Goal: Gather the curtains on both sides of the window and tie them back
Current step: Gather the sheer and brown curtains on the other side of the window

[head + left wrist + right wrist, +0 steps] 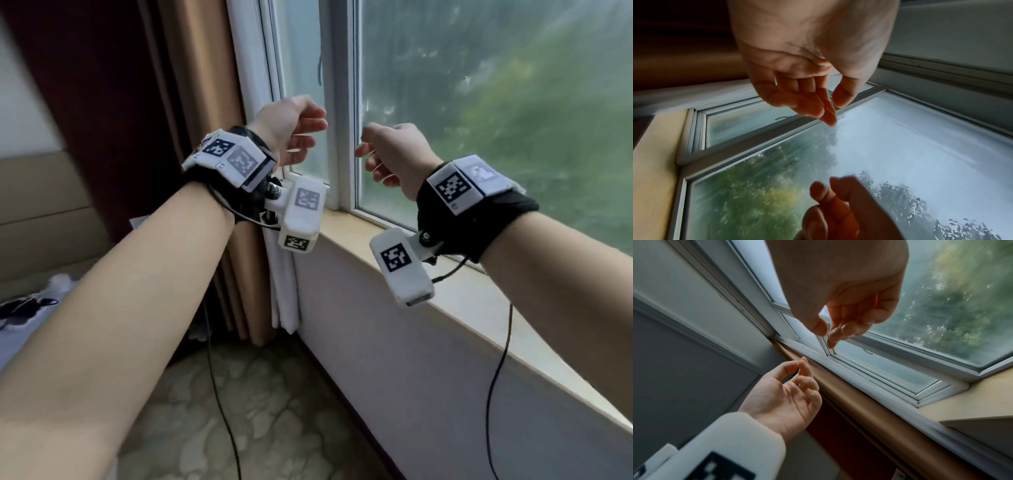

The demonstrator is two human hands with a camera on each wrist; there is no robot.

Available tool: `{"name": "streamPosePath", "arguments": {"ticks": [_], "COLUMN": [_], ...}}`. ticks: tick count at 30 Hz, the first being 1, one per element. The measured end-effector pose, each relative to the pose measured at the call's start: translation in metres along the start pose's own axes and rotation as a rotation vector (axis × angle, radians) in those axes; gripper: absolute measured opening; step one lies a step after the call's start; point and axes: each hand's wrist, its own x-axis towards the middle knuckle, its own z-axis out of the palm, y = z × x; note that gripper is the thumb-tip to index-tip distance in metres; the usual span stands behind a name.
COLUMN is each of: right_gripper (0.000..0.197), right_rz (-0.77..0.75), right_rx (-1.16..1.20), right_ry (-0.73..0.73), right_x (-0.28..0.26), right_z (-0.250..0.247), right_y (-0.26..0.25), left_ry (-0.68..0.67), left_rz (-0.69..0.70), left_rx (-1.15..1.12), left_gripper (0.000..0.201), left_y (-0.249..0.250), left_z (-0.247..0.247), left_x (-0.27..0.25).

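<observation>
A: Well, where are the curtains?

B: At the left edge of the window. A tan curtain hangs in long vertical folds from the top of the head view down to the floor, and just beside it, against the window frame, a white sheer curtain hangs in a narrow bunch past the windowsill. Left of the tan one there is a darker reddish-brown panel; I cannot tell whether it is fabric or wall.

A: Is either hand on the cloth?

B: No. The left hand is raised in front of the frame, just right of the sheer, with its fingers loosely bent and a small gap to the thumb, holding nothing. The right hand is up beside it before the large pane, fingers relaxed and slightly curled, thumb close to the fingertips, also empty. The two hands are near each other and apart.

A: How does the tan curtain look from the wrist views?

B: In the right wrist view it runs as a smooth tan band along the white frame, with the pale sheer edge between them. The picture is blurred, so no tieback can be made out.

A: Anything else?

B: Black cables hang from the marker-covered wrist units, and a bed shows at the far left.
</observation>
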Motion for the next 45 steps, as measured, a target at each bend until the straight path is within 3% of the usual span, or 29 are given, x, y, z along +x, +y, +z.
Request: {"name": "streamPosePath", "arguments": {"ticks": [8,16,26,35,45], "right_gripper": [0.023,0.024,0.025,0.028,0.027], "right_rz": [0.028,0.122,0.093,0.058,0.124], "right_rx": [0.082,0.127,0.126,0.12,0.062], "right_ry": [0.017,0.016,0.036,0.121,0.2], "right_x": [0.098,0.183,0.321,0.459,0.55], "right_z": [0.152,0.243,0.322,0.362,0.413], "right_y": [-0.049,-0.055,-0.03,-0.021,0.003], "left_ry": [0.051,0.081,0.039,-0.04,-0.108], "left_rz": [-0.034,-0.062,-0.032,0.001,-0.001], "left_rx": [-0.052,-0.125,-0.066,-0.044,-0.057], "left_gripper": [0.025,0.023,0.021,0.02,0.02], "left_y": [-0.018,-0.051,-0.093,-0.097,-0.128], "left_z": [-0.153,-0.236,-0.268,-0.273,-0.3], "left_x": [0.107,0.194,0.348,0.505,0.615]}}
